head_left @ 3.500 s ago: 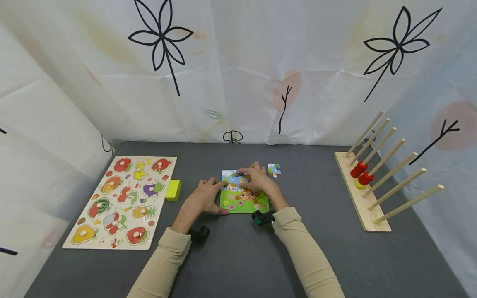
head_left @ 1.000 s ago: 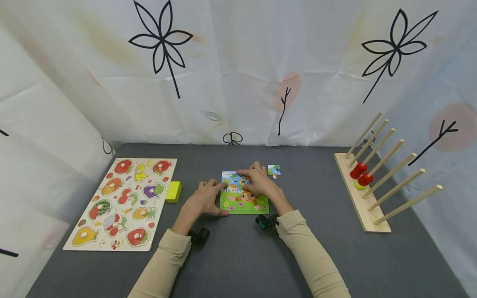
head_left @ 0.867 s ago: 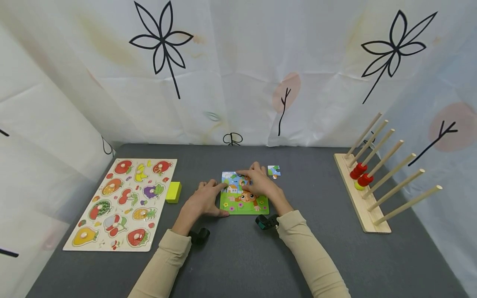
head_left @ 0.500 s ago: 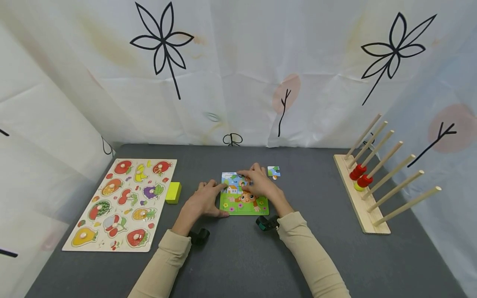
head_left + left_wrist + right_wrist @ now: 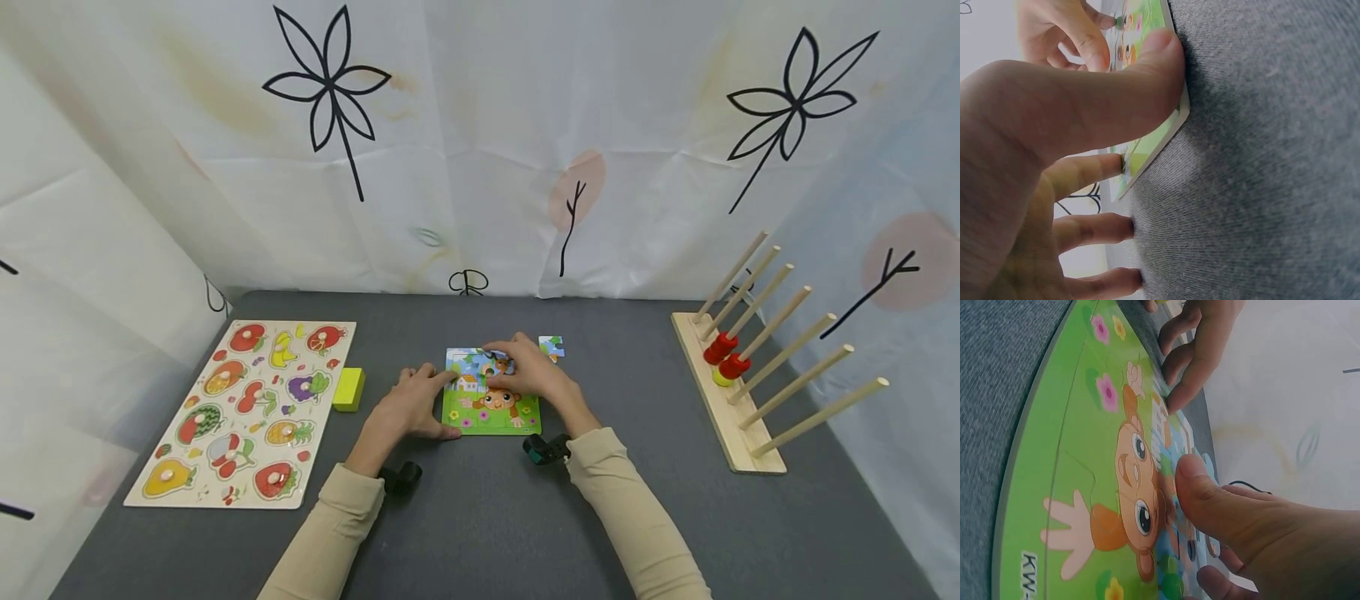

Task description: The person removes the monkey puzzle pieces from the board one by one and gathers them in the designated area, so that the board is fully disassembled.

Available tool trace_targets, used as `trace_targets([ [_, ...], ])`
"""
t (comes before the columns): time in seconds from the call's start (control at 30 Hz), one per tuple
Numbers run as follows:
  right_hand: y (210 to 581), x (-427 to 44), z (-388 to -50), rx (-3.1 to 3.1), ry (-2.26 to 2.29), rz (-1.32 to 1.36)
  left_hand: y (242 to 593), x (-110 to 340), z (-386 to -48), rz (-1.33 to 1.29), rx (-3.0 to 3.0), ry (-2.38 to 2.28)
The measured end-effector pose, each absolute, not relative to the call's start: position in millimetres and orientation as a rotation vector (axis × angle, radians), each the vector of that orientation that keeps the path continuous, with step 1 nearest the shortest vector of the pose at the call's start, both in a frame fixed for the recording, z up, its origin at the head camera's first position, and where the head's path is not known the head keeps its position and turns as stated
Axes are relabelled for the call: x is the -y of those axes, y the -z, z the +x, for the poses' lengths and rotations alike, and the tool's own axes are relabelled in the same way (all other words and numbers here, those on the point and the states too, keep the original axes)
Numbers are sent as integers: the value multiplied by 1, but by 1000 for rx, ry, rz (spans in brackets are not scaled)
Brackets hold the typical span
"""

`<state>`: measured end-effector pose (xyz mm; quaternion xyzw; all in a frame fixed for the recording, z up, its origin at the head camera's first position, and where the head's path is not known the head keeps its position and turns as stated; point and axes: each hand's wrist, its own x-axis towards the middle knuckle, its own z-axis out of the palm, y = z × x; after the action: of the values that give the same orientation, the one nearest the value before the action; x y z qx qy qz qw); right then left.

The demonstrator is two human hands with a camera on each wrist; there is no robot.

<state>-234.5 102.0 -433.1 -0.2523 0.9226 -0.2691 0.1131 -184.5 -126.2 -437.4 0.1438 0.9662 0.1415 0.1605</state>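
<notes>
We locate the square cardboard puzzle board [image 5: 491, 417], printed with a brown monkey on green and blue, flat at the middle of the dark grey counter [image 5: 465, 517]. We see the two hands apart, on opposite sides of it. The left hand [image 5: 411, 406] spans the left side with fingers extended; its thumb presses the near left corner and its index finger touches the left edge. The right hand [image 5: 536, 375] is over the far right portion; its thumb and index finger appear to pinch a small printed puzzle piece [image 5: 499, 365], although the fingers partly mask it. We note a loose blue-and-green puzzle piece [image 5: 550, 343] just beyond the right hand. At left, a yellow-green rectangular block [image 5: 348, 390] adjoins a cream fruit-picture board [image 5: 240, 417]. At right stands a pale wooden peg rack [image 5: 738, 425] carrying red and yellow beads [image 5: 733, 365].
</notes>
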Motion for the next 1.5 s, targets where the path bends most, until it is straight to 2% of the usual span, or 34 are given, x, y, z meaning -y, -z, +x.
trace_targets([
  [0.93,418,-163,-240,-2827,645,-667,438,126,-183,441,-2790,-396],
  [1.5,425,-207,-249,-2865,573,-566,438,126,-183,433,-2785,-413],
])
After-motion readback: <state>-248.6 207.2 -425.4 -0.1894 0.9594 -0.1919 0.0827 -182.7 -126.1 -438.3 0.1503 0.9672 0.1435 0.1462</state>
